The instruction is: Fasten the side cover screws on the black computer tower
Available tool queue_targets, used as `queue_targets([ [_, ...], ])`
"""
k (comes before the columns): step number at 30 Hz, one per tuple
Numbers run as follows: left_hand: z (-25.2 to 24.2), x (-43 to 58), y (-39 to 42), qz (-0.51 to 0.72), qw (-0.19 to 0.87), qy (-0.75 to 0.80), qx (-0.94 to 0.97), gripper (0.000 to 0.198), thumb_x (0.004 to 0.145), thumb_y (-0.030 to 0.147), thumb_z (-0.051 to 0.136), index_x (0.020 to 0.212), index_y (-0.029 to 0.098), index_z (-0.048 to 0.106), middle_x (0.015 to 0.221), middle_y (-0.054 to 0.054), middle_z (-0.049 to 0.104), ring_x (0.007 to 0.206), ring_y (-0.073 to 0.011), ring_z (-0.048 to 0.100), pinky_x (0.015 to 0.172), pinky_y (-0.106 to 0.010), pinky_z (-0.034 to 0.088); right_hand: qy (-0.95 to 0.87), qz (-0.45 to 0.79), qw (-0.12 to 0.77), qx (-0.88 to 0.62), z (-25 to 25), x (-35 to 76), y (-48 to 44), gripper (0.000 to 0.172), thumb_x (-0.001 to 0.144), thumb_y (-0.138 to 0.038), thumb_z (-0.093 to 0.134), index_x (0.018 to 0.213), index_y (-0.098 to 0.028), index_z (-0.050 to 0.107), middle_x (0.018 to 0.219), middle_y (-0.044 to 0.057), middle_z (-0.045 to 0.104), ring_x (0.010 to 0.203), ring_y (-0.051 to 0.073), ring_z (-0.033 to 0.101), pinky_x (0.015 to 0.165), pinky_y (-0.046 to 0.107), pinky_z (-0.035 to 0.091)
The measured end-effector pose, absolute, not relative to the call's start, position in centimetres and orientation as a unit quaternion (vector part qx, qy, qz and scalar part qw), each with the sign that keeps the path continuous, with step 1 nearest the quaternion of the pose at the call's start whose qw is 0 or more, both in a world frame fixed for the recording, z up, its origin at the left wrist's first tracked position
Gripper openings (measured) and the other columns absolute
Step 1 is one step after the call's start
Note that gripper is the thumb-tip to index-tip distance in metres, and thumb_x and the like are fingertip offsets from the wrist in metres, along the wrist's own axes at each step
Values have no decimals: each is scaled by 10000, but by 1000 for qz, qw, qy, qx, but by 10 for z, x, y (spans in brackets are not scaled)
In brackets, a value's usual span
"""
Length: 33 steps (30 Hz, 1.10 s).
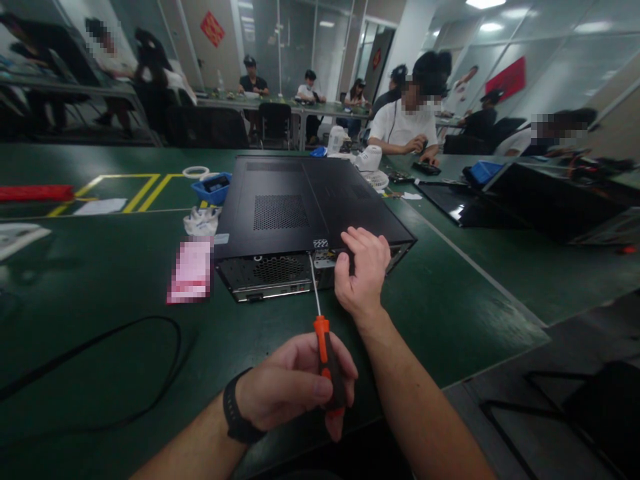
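Left hand [283, 390] was wrapped round a screwdriver [323, 333], tip right at the near edge of a computer case [280, 187] on the green table [465, 313]. Right hand [363, 273] just rested there, loosely open.

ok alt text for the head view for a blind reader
The left hand holds an orange-handled screwdriver to the near edge of a black computer case on a green table; the right hand is at that edge. People sit beyond.

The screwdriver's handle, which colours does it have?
The screwdriver's handle is orange and near-black, showing best in the head view.
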<state>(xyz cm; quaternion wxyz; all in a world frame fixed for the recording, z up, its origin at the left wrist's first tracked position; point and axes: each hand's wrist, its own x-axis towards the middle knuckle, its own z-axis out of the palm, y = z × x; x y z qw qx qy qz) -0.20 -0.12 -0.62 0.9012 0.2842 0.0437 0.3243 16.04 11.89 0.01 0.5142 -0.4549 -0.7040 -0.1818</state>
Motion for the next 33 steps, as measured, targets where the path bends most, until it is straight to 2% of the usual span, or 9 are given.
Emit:
queue_targets([
  [7, -7, 0, -1, 330, 894, 42, 300, 213, 850, 285, 760, 943, 124, 657, 810, -27, 667, 501, -96, 661, 463, -166, 527, -704, -195, 513, -451, 1, 160, 118, 339, 948, -253, 504, 1261, -213, 627, 1289, 84, 712, 1299, 232, 602, 1205, 486, 317],
  [12, -9, 0, -1, 323, 897, 34, 301, 227, 887, 285, 726, 1038, 139, 639, 855, -58, 716, 541, -106, 680, 507, -185, 539, -703, -195, 514, -451, 1, 160, 119, 334, 951, -266, 500, 1253, -208, 631, 1284, 84, 715, 1288, 232, 608, 1201, 491, 323],
  [15, -8, -2, -1, 319, 900, 36, 294, 296, 850, 266, 753, 1092, 130, 650, 862, -66, 716, 572, -114, 678, 536, -205, 546, -702, -198, 513, -451, 1, 160, 119, 338, 948, -262, 502, 1258, -213, 629, 1284, 82, 715, 1288, 232, 608, 1200, 492, 325],
  [19, -7, -3, -1, 316, 902, 47, 290, 338, 785, 246, 795, 1073, 116, 675, 877, -78, 709, 619, -126, 672, 554, -224, 556, -704, -195, 514, -450, 0, 160, 119, 360, 936, -249, 507, 1274, -226, 629, 1290, 77, 711, 1292, 234, 604, 1205, 492, 316],
  [26, -8, 0, -1, 333, 891, 40, 306, 236, 823, 268, 783, 965, 124, 662, 848, -46, 690, 543, -94, 655, 506, -194, 547, -702, -200, 511, -455, -1, 161, 120, 356, 940, -255, 502, 1267, -226, 640, 1285, 77, 715, 1298, 235, 602, 1207, 493, 315],
  [33, -8, 0, 0, 326, 897, 39, 297, 254, 847, 263, 773, 1030, 149, 638, 850, -63, 735, 575, -119, 695, 524, -193, 559, -697, -201, 519, -452, -2, 159, 121, 340, 941, -258, 533, 1257, -248, 659, 1288, 64, 714, 1291, 229, 606, 1207, 492, 323],
])
